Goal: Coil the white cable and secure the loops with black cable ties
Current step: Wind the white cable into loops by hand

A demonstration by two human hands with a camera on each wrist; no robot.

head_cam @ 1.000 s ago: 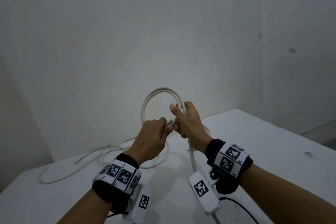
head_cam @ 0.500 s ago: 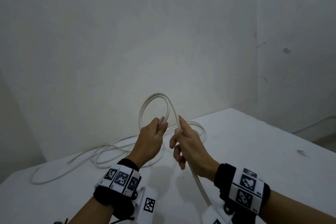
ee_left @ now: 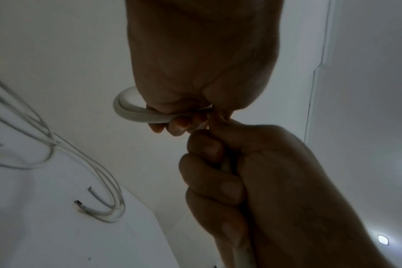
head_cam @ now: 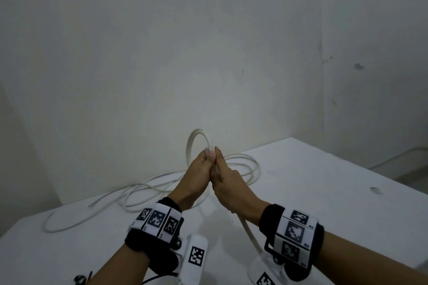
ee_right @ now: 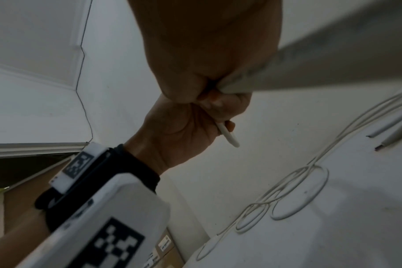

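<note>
A white cable (head_cam: 194, 140) stands as a small upright loop above the white table (head_cam: 324, 192). My left hand (head_cam: 202, 164) grips the base of the loop, with a cut cable end poking up beside the thumb. Pressed against it, my right hand (head_cam: 223, 172) is curled round the cable, which trails down from the fist (head_cam: 249, 231) toward my wrist. In the left wrist view the loop (ee_left: 135, 113) lies under the left hand's fingers (ee_left: 177, 127), and the right hand (ee_left: 218, 181) is wrapped round the cable. The right wrist view shows the thick cable (ee_right: 310, 63) leaving my right hand (ee_right: 207, 72).
The rest of the cable (head_cam: 139, 192) lies in loose curves across the table toward the back wall, with cut ends (ee_left: 80, 204) near the table's edge. A small black item (head_cam: 81, 279) shows at the near left corner; I cannot tell what it is.
The hands parted half a second ago and have come together again. The right hand has closed round the cable beside the left hand. The loop has turned narrower, nearly edge-on.
</note>
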